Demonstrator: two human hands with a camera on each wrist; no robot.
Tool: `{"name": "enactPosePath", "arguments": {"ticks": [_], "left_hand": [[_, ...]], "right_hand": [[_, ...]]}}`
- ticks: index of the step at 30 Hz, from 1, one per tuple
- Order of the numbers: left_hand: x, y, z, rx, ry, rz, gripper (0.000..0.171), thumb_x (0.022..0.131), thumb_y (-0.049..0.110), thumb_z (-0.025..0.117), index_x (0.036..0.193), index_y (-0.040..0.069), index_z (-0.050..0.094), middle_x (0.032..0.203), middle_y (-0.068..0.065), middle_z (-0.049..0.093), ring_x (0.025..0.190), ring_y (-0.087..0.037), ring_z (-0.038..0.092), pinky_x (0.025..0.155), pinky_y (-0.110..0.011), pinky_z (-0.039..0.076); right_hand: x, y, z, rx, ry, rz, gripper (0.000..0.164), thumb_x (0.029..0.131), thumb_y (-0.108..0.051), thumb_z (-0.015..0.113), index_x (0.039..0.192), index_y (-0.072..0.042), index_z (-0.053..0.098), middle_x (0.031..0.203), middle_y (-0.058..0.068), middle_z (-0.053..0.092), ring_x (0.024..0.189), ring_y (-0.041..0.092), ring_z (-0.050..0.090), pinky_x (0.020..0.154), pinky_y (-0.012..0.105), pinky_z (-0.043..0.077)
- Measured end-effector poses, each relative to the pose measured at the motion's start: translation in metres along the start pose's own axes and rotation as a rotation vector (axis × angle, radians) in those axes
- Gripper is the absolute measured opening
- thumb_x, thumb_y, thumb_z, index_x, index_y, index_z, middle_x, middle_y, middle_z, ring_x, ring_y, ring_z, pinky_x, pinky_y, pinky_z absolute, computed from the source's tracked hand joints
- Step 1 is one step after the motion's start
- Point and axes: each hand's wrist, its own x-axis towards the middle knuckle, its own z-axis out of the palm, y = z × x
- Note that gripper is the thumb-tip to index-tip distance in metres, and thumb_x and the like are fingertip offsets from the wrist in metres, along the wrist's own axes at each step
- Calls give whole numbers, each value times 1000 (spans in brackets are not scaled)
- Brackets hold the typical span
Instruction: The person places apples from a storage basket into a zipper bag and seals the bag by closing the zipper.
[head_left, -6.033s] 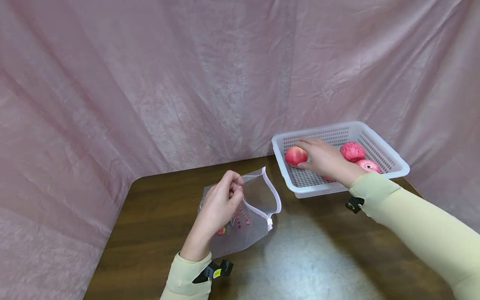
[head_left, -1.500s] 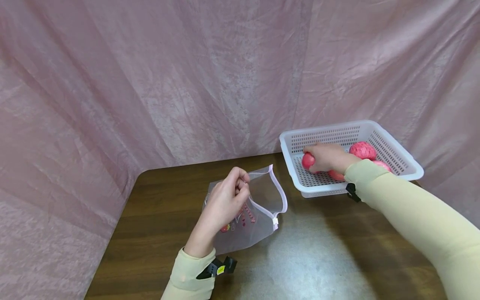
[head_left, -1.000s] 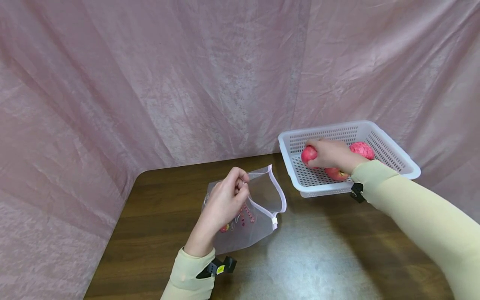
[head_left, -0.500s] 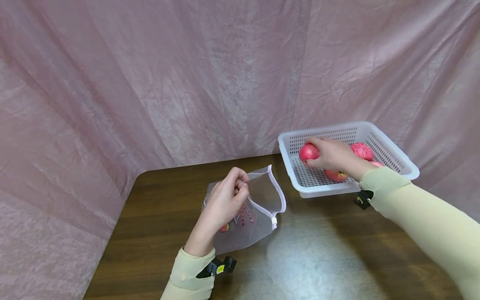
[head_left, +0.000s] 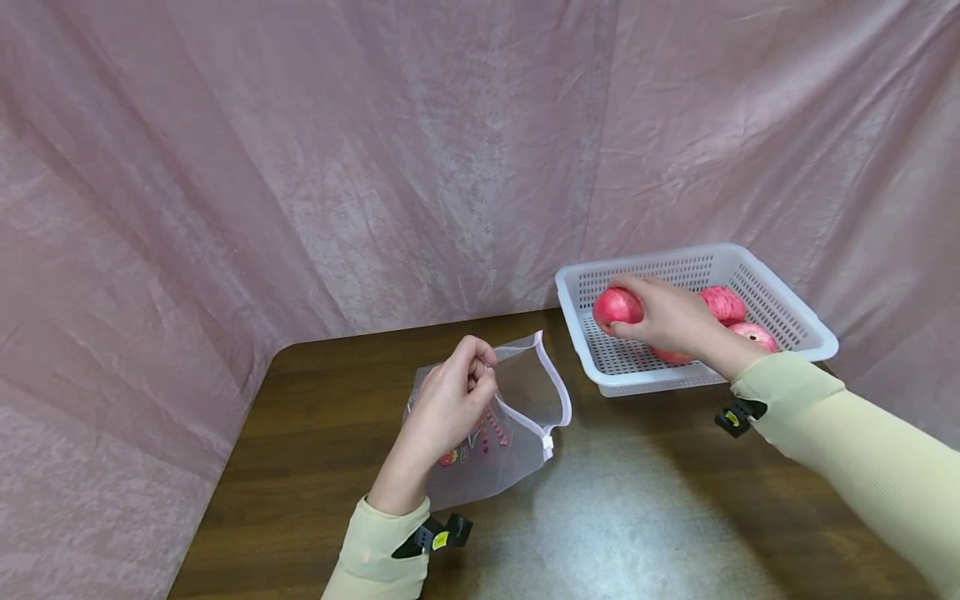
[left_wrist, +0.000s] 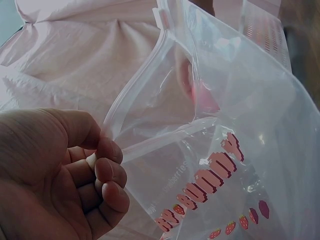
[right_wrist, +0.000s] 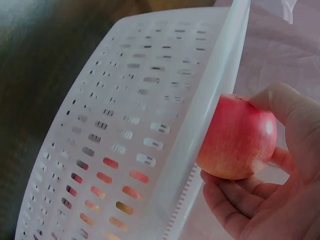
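Note:
My left hand pinches the edge of a clear plastic slider zip bag, whose mouth gapes toward the right. Pink strawberry prints and lettering show on the bag in the left wrist view, beside the curled fingers. My right hand grips a red apple over the left part of a white perforated plastic basket. In the right wrist view, thumb and fingers wrap the apple just past the basket rim.
Other apples lie in the basket: a streaked one, one with its end showing, and one partly hidden under the right hand. Brown wooden table carries basket and bag. A pink curtain hangs behind.
My right hand first reached over the apple, then took hold of it and raised it from the basket floor. The left hand and bag have stayed in place; the head view shifted slightly.

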Motion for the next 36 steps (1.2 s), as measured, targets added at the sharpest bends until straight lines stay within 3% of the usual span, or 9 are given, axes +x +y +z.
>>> {"name": "enactPosePath", "arguments": {"ticks": [11, 24, 36], "left_hand": [[-1, 1, 1, 10, 5, 3, 19, 102, 4, 63, 118, 14, 62, 84, 3, 57, 68, -14, 54, 60, -31, 46], [0, 0, 2, 15, 9, 18, 19, 102, 3, 62, 117, 14, 62, 83, 5, 58, 67, -12, 53, 59, -30, 45], [0, 0, 2, 19, 23, 28, 19, 100, 2, 61, 115, 13, 63, 82, 6, 59, 67, -12, 54, 60, -31, 44]], "right_hand": [[-10, -5, 1, 83, 64, 25, 74, 93, -37, 87, 157, -15, 57, 147, 21, 63, 128, 43, 63, 97, 67, 53], [-23, -15, -1, 143, 143, -25, 70, 93, -34, 86, 155, -15, 59, 147, 20, 64, 129, 40, 64, 96, 65, 55], [-36, -21, 1, 203, 181, -47, 69, 91, -28, 89, 154, -17, 61, 142, 15, 66, 115, 33, 66, 93, 57, 57]]}}
